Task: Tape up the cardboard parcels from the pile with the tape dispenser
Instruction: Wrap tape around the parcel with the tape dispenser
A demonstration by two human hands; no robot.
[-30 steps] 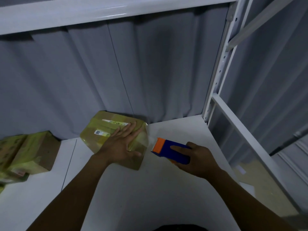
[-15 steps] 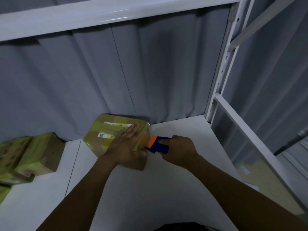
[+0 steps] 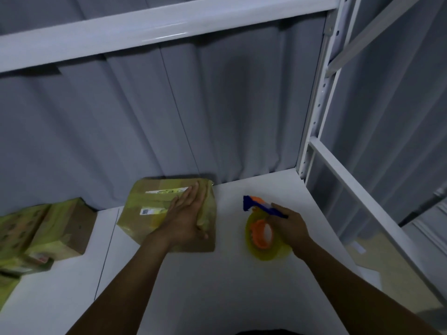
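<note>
Curtain: grey pleated fabric (image 3: 217, 105) hangs behind and to the right of the rack.
Rack: a white metal frame, with a horizontal beam (image 3: 145, 30) overhead and a perforated upright (image 3: 314, 112) at the back right corner.
Shelf: a white flat surface (image 3: 193, 286) that carries all the parcels.
Pile: cardboard parcels (image 3: 48, 233) wrapped in yellowish tape lie stacked at the left edge, well apart from the hands.
Parcel: one cardboard box (image 3: 145, 221) sits on the shelf against the curtain, covered with yellow tape and bearing two white labels on top.
Left hand: it (image 3: 188, 218) lies flat on the parcel's right side, fingers straight and together, pointing toward the curtain.
Right hand: it (image 3: 287, 226) grips the tape dispenser, fingers curled round its handle, to the right of the parcel and apart from it.
Tape dispenser: a blue body (image 3: 261, 206) with an orange hub and a yellow tape roll (image 3: 266, 252), held just above the shelf, its blue head pointing left toward the parcel.
</note>
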